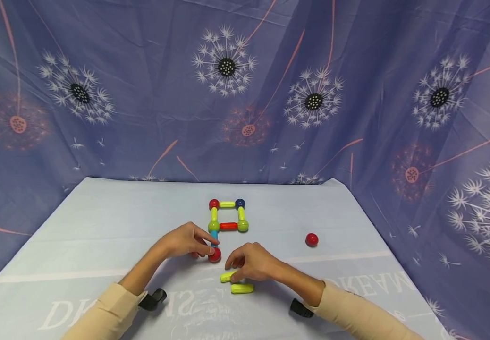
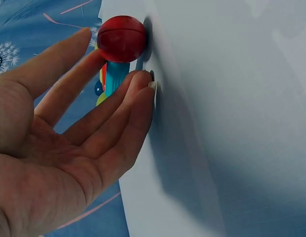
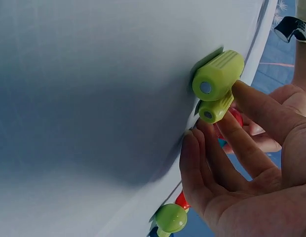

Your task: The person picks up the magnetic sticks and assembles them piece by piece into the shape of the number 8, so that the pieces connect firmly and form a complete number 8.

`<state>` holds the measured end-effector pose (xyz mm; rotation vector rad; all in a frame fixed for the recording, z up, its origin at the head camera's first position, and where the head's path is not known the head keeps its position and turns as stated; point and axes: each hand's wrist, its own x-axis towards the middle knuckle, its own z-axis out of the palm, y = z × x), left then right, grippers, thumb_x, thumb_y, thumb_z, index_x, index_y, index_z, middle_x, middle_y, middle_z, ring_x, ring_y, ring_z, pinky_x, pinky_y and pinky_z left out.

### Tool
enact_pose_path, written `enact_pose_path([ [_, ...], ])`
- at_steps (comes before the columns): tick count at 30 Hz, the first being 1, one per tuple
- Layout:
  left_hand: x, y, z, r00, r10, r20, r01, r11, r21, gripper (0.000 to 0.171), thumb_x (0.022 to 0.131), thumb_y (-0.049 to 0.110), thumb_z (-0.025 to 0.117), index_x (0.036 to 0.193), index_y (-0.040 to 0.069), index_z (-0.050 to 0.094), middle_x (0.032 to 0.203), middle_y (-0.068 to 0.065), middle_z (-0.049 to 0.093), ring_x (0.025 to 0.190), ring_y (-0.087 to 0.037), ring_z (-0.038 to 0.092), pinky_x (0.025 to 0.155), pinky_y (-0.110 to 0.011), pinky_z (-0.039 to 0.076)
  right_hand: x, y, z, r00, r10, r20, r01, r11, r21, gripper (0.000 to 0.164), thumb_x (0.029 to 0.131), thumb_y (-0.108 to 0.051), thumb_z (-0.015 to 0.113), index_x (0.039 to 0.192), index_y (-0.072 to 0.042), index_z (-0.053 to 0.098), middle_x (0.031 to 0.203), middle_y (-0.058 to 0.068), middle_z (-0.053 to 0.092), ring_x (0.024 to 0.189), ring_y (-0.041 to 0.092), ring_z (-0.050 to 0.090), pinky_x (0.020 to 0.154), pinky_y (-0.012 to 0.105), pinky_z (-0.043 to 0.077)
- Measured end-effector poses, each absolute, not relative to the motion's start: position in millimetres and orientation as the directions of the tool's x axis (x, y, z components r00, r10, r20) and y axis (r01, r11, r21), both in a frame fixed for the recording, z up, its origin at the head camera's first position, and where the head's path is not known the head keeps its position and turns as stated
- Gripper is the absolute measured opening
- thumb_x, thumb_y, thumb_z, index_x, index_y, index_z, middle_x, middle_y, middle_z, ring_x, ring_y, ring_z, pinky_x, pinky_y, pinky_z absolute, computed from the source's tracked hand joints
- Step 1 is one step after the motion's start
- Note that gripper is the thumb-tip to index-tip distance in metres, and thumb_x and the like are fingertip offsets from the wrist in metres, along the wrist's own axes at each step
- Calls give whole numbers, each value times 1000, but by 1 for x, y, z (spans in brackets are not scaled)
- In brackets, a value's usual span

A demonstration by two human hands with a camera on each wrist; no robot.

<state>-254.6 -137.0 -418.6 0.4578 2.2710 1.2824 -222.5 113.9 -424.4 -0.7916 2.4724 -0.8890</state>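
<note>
My left hand point(image 1: 187, 241) is at the red ball point(image 1: 215, 255) at the near end of a blue magnetic rod point(image 1: 214, 237). Its fingers are loosely bent, with a fingertip right at the ball point(image 2: 122, 39) in the left wrist view. With thumb and forefinger on either side, my right hand point(image 1: 253, 262) pinches a yellow-green magnetic rod point(image 1: 225, 277) lying on the table. Just nearer lies a second yellow-green rod point(image 1: 242, 288); its magnet end point(image 3: 206, 87) faces the right wrist camera. The blue rod joins a green ball point(image 1: 214, 226) at a square's corner.
The flat square has yellow-green rods point(image 1: 227, 204) on three sides and a red rod point(image 1: 229, 226) on the near side. Red point(image 1: 214, 204), dark blue point(image 1: 240, 203) and green point(image 1: 242, 225) balls form its other corners. A loose red ball point(image 1: 312, 240) lies right. Patterned cloth point(image 1: 245, 94) hangs behind the table.
</note>
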Motion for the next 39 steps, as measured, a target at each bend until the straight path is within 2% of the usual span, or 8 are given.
enact_pose_path([
  [5, -253, -134, -419, -818, 522, -242, 70, 507, 859, 33, 86, 18, 81, 117, 5, 77, 95, -7, 79, 77, -15, 68, 69, -36, 57, -222, 115, -426, -760, -627, -172, -372, 636, -677, 21, 78, -11, 87, 98, -12, 81, 90, -4, 75, 82, 4, 63, 74, 18, 50],
  [12, -254, -131, -423, -831, 512, -217, 114, 539, 835, 25, 84, 14, 83, 108, 7, 79, 84, -6, 77, 66, -14, 62, 62, -30, 52, -222, 115, -430, -761, -634, -141, -374, 605, -703, 18, 78, -6, 86, 93, -12, 81, 86, -7, 76, 76, -2, 62, 71, 17, 52],
  [17, -255, -131, -429, -830, 524, -189, 135, 519, 844, 22, 83, 15, 83, 104, 8, 79, 82, -6, 76, 66, -11, 61, 63, -29, 51, -222, 114, -431, -770, -629, -111, -386, 597, -703, 16, 77, -5, 86, 91, -12, 81, 82, -5, 76, 73, -1, 61, 69, 18, 51],
  [27, -261, -136, -440, -812, 551, -191, 86, 438, 895, 22, 83, 13, 83, 104, 5, 78, 81, -7, 75, 69, -9, 63, 66, -28, 52, -227, 112, -431, -810, -572, -131, -341, 641, -688, 14, 81, -10, 84, 93, -17, 82, 83, -13, 75, 77, 1, 61, 73, 20, 51],
  [39, -263, -136, -440, -812, 548, -201, 54, 414, 909, 24, 83, 12, 83, 105, 4, 78, 83, -6, 77, 72, -10, 67, 69, -29, 55, -239, 113, -431, -842, -533, -86, -342, 650, -678, 17, 80, -8, 85, 95, -14, 81, 85, -7, 76, 81, 9, 63, 76, 27, 53],
])
